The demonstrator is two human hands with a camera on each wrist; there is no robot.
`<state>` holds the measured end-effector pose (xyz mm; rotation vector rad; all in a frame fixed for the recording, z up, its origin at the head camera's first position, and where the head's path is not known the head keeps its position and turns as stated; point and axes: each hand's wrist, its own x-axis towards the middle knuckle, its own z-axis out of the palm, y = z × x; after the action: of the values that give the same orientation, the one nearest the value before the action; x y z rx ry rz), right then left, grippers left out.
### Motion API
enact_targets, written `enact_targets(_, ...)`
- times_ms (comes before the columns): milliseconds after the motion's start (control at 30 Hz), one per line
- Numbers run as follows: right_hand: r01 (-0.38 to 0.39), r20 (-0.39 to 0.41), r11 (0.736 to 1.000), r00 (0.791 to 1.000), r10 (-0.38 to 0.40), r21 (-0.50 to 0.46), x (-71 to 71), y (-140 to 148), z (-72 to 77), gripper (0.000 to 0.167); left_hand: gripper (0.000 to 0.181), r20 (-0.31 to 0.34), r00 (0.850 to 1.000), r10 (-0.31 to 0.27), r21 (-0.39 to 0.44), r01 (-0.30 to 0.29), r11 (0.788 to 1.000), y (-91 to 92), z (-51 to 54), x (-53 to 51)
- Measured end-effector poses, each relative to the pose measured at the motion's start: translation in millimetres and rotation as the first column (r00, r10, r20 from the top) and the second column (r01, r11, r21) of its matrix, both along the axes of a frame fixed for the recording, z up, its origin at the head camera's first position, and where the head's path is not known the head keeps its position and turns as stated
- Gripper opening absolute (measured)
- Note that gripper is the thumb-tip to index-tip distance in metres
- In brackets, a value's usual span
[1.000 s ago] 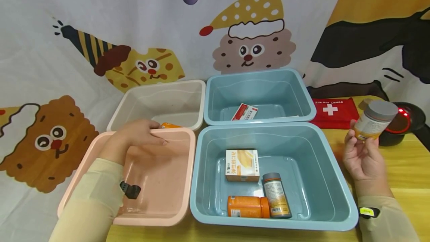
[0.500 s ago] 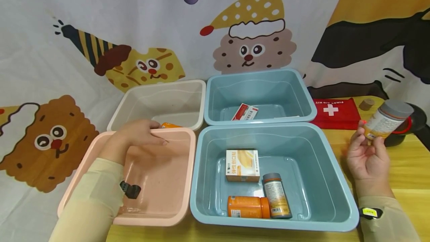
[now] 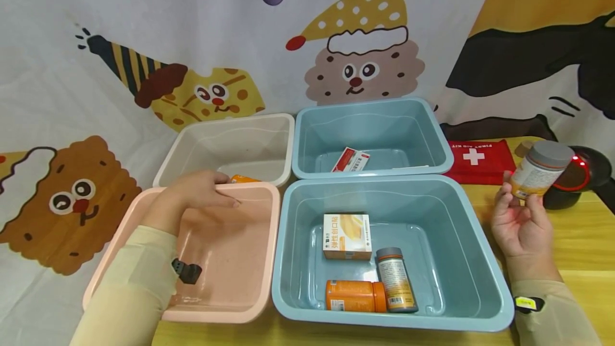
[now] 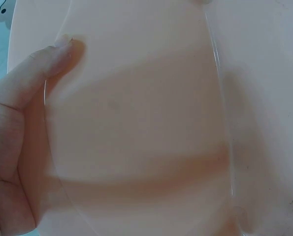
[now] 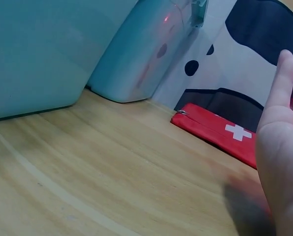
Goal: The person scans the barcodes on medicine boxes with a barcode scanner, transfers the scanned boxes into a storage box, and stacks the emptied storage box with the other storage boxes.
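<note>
We find the person's right grip (image 3: 522,228) raised above the worktop (image 3: 576,250), thumb and fingers pinching the lower part of a grey-lidded jar (image 3: 538,170). The jar is clear of the worktop, lid uppermost and tilted to the right. From the head view it partly covers a black device (image 3: 598,167) showing red lights; we cannot tell how near the two stand. A red pouch (image 3: 480,167) with a white cross lies close by.

The left grip (image 3: 199,190) is over the far rim of the pink bin (image 3: 230,255), holding that rim with the thumb along the inner wall and the fingers beyond, largely hidden. Just beside them, an orange item (image 3: 244,179) shows in part within the cream bin (image 3: 230,143).

In the front blue bin (image 3: 456,234) we record a white-and-orange box (image 3: 347,234), an orange bottle (image 3: 355,296) on its side and a second grey-lidded container (image 3: 396,282) touching it. The rear blue bin (image 3: 365,127) contains a red-and-white carton (image 3: 351,160).
</note>
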<state>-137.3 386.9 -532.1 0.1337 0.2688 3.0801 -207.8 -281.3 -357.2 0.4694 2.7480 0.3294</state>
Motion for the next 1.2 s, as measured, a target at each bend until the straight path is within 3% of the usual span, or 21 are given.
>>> enact_targets(133, 0.012, -0.113, 0.994, 0.994, 0.001, 0.112, 1.5, -11.7, 1.8, 0.047, 0.057, -0.001, 1.0, 0.0, -0.001, 0.0, 1.0, -2.1, -0.6, 2.0)
enact_targets(267, 0.016, -0.225, 0.983, 0.974, 0.026, 0.185, 2.0, -22.7, 3.8, 0.056, 0.055, -0.001, 1.0, 0.001, 0.0, -0.001, 1.0, -3.5, -1.0, 3.6)
enact_targets(367, -0.015, -0.251, 0.981, 0.966, 0.064, 0.191, 2.6, -25.2, 7.3, 0.061, 0.054, -0.002, 1.0, 0.005, -0.004, -0.005, 1.0, -3.8, -0.7, 4.3)
enact_targets(500, 0.021, -0.264, 0.954, 0.963, 0.061, 0.299, 3.2, -21.4, 15.3, 0.065, 0.057, -0.003, 1.0, 0.005, -0.004, -0.005, 1.0, -3.3, -1.0, 4.1)
enact_targets(567, 0.053, -0.331, 0.924, 0.94, 0.082, 0.378, -0.2, -16.9, 19.3, 0.063, 0.059, -0.003, 1.0, 0.005, 0.001, -0.005, 1.0, -3.1, -1.6, 3.8)
enact_targets(733, 0.137, -0.5, 0.833, 0.847, 0.182, 0.536, -10.1, -12.0, 46.9, 0.056, 0.062, 0.012, 1.0, 0.024, 0.015, -0.024, 1.0, -2.1, -1.1, 3.6)
enact_targets(900, 0.211, -0.515, 0.701, 0.819, 0.253, 0.681, -16.3, -13.8, 91.3, 0.062, 0.063, 0.025, 0.999, 0.045, 0.011, -0.045, 0.999, -1.7, 0.3, 3.8)
enact_targets(1000, 0.286, -0.487, 0.564, 0.839, 0.243, 0.775, -22.6, -17.0, 119.6, 0.065, 0.064, 0.015, 0.999, 0.039, 0.001, -0.039, 0.999, -1.3, -0.1, 3.5)
enact_targets(1067, 0.33, -0.454, 0.437, 0.864, 0.218, 0.837, -27.8, -20.7, 138.7, 0.068, 0.064, 0.014, 0.999, 0.038, 0.004, -0.038, 0.999, -0.9, -0.8, 2.9)
enact_targets(1200, 0.405, -0.432, 0.166, 0.884, 0.181, 0.899, -39.7, -30.7, 172.5, 0.077, 0.062, 0.026, 0.999, 0.037, 0.032, -0.038, 0.999, -0.7, -0.4, 1.5)
